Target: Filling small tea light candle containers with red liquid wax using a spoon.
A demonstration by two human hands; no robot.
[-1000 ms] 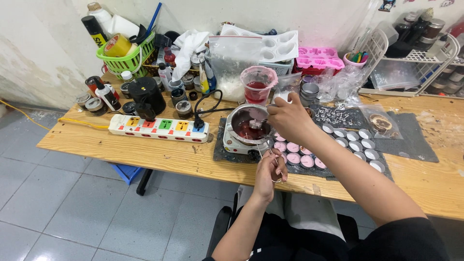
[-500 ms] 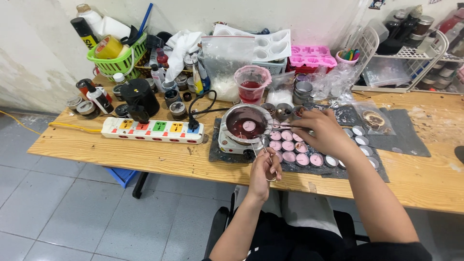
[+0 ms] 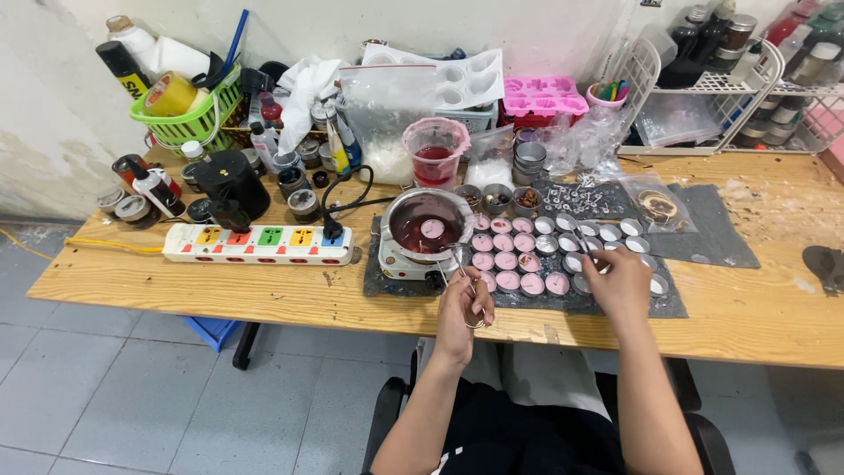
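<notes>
My left hand [image 3: 464,310] is closed around thin metal tongs [image 3: 457,264] whose tips point at the small pot of dark red wax [image 3: 425,229] on a little hotplate [image 3: 397,266]. My right hand [image 3: 617,280] rests over the right part of the dark mat [image 3: 708,242], pinching a thin stick [image 3: 581,243] above the small round tins. The tins nearest the pot hold pink wax [image 3: 506,260]. Those further right look empty [image 3: 608,232].
A white power strip [image 3: 259,244] lies left of the hotplate, its black cable looping back. Behind stand a plastic cup of red liquid [image 3: 435,154], jars, a green basket [image 3: 189,114], pink moulds [image 3: 545,92] and a white wire rack [image 3: 730,88]. The wooden table edge [image 3: 264,308] runs in front.
My right hand has moved from above the pot rightward and toward me, to the tins on the right of the mat. My left hand has stayed in place with the tongs.
</notes>
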